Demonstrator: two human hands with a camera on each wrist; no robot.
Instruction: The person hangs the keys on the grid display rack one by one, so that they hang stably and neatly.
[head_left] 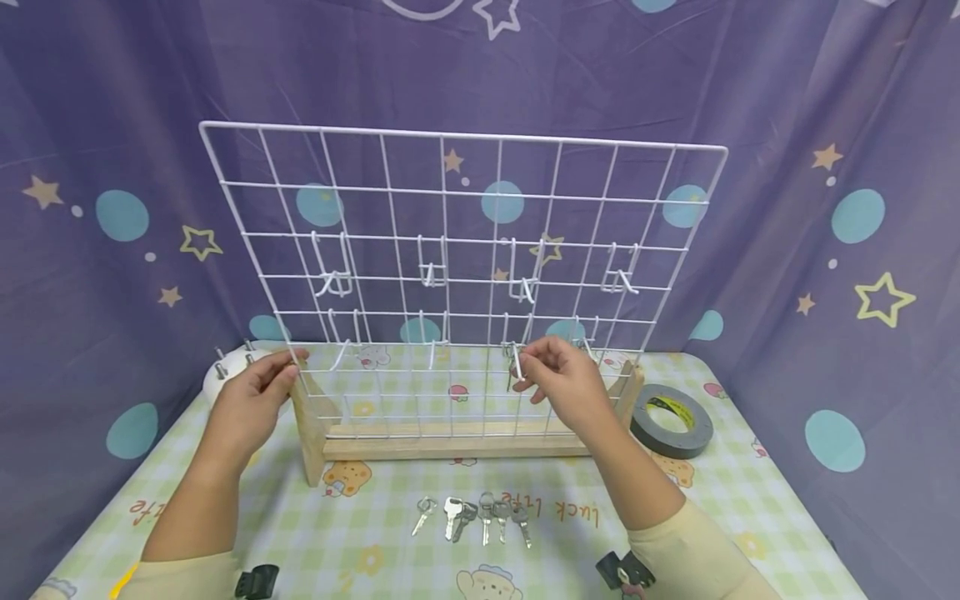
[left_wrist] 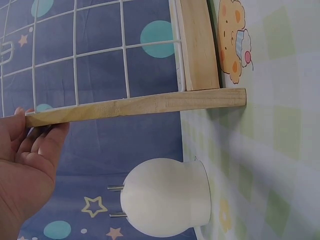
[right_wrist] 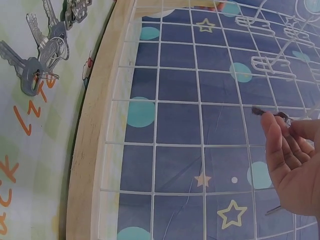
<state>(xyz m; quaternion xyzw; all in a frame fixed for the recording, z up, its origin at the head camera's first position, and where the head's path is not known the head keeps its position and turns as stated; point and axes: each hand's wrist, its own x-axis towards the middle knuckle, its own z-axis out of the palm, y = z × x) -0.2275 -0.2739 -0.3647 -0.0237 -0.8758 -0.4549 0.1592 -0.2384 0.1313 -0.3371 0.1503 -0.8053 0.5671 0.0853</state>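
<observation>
A white wire grid (head_left: pixel 468 197) stands tilted in a wooden stand, with white hooks in two rows on it. My left hand (head_left: pixel 251 400) pinches the top end of the stand's left wooden post (left_wrist: pixel 150 104) between thumb and fingers. At a lower-row hook (head_left: pixel 517 363), right of the middle, my right hand (head_left: pixel 564 383) pinches a key (right_wrist: pixel 258 111); its head is mostly hidden by the fingers. I cannot tell whether its ring is on the hook. Another thin metal tip (right_wrist: pixel 273 210) shows below the right hand. Several keys (head_left: pixel 486 518) with rings lie on the tablecloth in front.
A roll of grey tape (head_left: pixel 672 422) lies right of the stand. Behind its left post sits a rounded white object (left_wrist: pixel 162 197) with metal prongs. The checked tablecloth (head_left: pixel 360 567) covers the table, and a purple curtain (head_left: pixel 465 67) hangs behind.
</observation>
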